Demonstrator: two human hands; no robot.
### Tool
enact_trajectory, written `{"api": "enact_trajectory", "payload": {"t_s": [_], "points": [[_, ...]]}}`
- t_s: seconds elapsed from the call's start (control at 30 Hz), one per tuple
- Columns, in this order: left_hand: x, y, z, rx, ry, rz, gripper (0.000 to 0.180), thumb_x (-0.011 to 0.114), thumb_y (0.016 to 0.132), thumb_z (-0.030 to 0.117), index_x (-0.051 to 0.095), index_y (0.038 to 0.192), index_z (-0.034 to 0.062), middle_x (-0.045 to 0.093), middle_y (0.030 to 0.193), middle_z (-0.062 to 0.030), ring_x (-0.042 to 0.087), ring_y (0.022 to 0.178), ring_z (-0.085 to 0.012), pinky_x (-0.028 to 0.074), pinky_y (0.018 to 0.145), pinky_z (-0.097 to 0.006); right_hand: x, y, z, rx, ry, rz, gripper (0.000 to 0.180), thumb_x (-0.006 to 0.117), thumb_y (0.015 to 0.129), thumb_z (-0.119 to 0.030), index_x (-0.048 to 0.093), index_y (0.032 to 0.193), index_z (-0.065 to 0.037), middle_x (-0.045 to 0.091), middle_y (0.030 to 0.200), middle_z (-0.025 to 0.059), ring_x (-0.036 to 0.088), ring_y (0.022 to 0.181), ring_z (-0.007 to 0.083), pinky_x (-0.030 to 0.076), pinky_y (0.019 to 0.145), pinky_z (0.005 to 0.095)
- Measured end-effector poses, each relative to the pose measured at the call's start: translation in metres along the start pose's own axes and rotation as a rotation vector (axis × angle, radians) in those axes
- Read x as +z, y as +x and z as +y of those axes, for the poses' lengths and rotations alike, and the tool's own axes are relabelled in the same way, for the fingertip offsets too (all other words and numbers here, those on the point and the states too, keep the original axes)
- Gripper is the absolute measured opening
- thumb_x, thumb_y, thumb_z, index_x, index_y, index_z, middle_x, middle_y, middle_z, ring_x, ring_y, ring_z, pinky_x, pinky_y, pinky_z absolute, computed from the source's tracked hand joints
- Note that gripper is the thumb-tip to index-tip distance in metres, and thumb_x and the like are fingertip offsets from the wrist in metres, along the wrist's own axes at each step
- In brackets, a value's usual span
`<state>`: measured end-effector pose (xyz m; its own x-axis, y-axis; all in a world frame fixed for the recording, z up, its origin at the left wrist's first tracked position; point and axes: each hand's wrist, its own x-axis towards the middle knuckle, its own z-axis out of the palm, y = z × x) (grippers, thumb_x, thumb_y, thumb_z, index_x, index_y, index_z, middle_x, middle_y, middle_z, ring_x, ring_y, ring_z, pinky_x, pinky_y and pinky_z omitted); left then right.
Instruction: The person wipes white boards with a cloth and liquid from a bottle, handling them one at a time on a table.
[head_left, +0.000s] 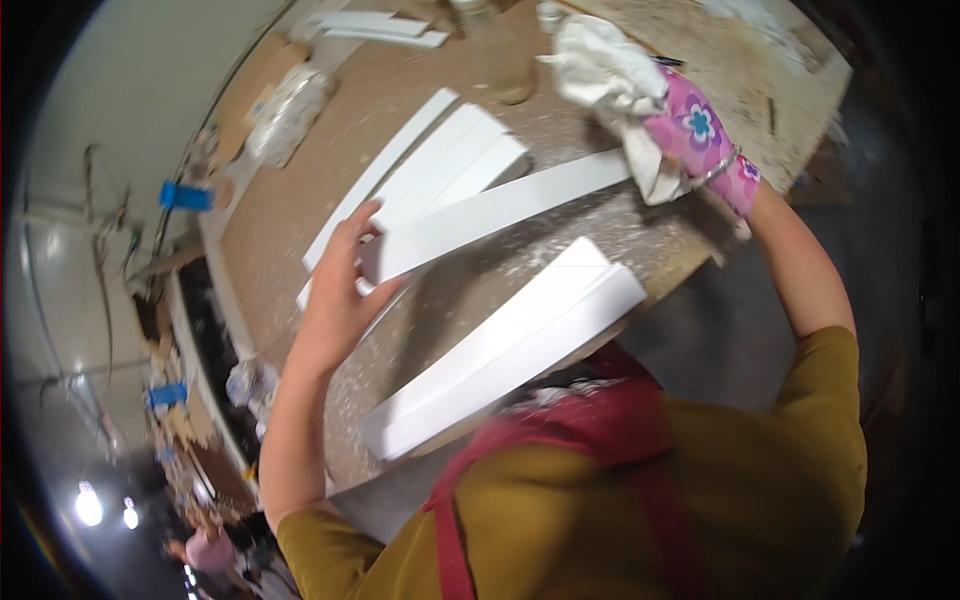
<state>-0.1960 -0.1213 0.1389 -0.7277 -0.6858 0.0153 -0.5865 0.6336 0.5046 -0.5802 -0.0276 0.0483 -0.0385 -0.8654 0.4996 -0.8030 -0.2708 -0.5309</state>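
Observation:
My left hand (343, 275) is bare, its thumb and fingers pinched around the left end of a long white strip (500, 208). This strip slants up to the right above the worktable. On my right hand (703, 135) is a pink glove with a flower pattern, and a bunched white cloth (610, 68) is gripped in it. The cloth lies against the strip's far right end and hides it. Beyond the held strip lie several white strips (435, 165) side by side. Nearer my body, more white strips (510, 345) rest together along the table's edge.
The brown worktable (270, 235) carries white smears. At its far side are a clear jar (505, 75), more white pieces (380, 28) and a clear plastic bag (290, 115). A blue object (187, 196) sits by the left edge. Another person (210, 550) shows at the lower left.

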Motion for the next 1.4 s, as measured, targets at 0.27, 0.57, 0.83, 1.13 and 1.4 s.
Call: {"api": "enact_trajectory", "payload": {"t_s": [0.27,0.57,0.83,1.13,1.4], "points": [[0.018,-0.008,0.016,-0.030,-0.570,0.261,0.073,0.075,0.072,0.002,0.038,0.135,0.0054,0.059,0.102,-0.0103,0.058,0.093,-0.0182,0.048,0.080,-0.030,0.122,0.028,-0.079,-0.304,0.026,-0.093,0.047,0.058,0.083,-0.040,0.051,0.123,-0.017,0.056,0.117,0.0061,0.054,0.108,0.0185,0.046,0.095,0.0331],[0.000,0.007,0.009,-0.206,-0.333,0.007,0.037,0.055,0.091,0.035,0.064,0.099,-0.0008,0.060,0.077,-0.0104,0.056,0.070,-0.0146,0.044,0.064,-0.025,0.010,-0.076,0.181,0.321,-0.306,-0.066,0.050,0.051,0.081,-0.006,0.045,0.130,-0.005,0.054,0.122,0.0169,0.054,0.109,0.0316,0.039,0.100,0.0365],[0.015,0.009,0.002,-0.525,-0.794,-0.105,0.042,0.042,0.096,0.039,0.062,0.096,0.0022,0.057,0.060,-0.0032,0.050,0.051,-0.0100,0.042,0.049,-0.023,0.076,0.056,-0.104,-0.503,0.195,-0.079,0.035,0.058,0.086,-0.031,0.058,0.111,-0.008,0.061,0.104,0.0064,0.057,0.103,0.0182,0.048,0.092,0.0358],[0.048,-0.002,-0.006,-0.671,-0.785,-0.038,0.048,0.039,0.096,0.044,0.057,0.081,0.0021,0.045,0.047,-0.0030,0.039,0.041,-0.0093,0.026,0.041,-0.024,0.064,-0.058,0.091,0.063,-0.584,0.043,0.029,0.054,0.086,-0.027,0.060,0.109,-0.011,0.061,0.102,0.0118,0.060,0.091,0.0242,0.049,0.082,0.0374],[0.054,-0.020,-0.027,-0.656,-0.760,-0.078,0.047,0.038,0.098,0.041,0.058,0.093,-0.0010,0.064,0.077,-0.0114,0.061,0.066,-0.0146,0.047,0.057,-0.023,-0.032,-0.018,0.071,1.137,0.059,-0.161,0.036,0.056,0.083,-0.019,0.057,0.116,-0.007,0.064,0.089,0.0129,0.061,0.085,0.0221,0.049,0.075,0.0422]]}}
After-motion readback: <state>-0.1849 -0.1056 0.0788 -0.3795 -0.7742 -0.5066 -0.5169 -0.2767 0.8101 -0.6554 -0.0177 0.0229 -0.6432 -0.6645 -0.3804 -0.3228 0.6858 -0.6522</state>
